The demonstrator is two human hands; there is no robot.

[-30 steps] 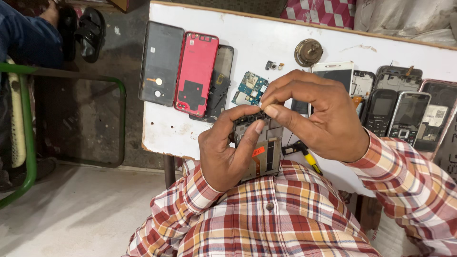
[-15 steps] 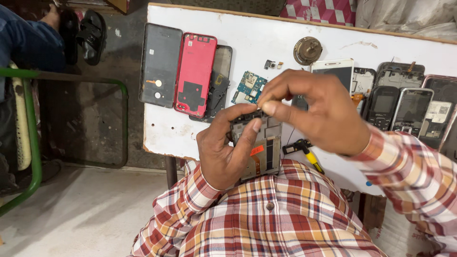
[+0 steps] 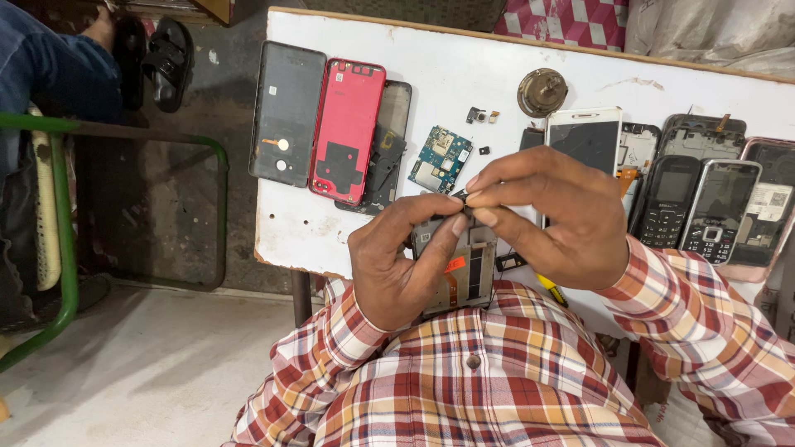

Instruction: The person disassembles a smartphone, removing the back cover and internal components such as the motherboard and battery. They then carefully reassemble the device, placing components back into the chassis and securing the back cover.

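My left hand (image 3: 396, 263) grips an opened phone chassis (image 3: 465, 273) with grey and orange inner parts, held close over my checked shirt at the white table's front edge. My right hand (image 3: 556, 217) pinches a tiny dark part (image 3: 460, 196) between thumb and forefinger at the top end of the chassis. A yellow-handled tool (image 3: 550, 290) pokes out under my right hand. On the white table (image 3: 464, 74) just beyond lies a blue-green circuit board (image 3: 440, 159).
A dark back cover (image 3: 286, 114), a red back cover (image 3: 349, 130) and a black frame (image 3: 389, 149) lie at the table's left. A round metal piece (image 3: 542, 92), a white-framed phone (image 3: 585, 139) and several keypad phones (image 3: 696, 203) are to the right. A green-framed chair (image 3: 58, 248) stands left.
Both hands and the chassis stay in almost the same place; my right fingers have shifted slightly at the top end of the chassis. The view has drifted a little.
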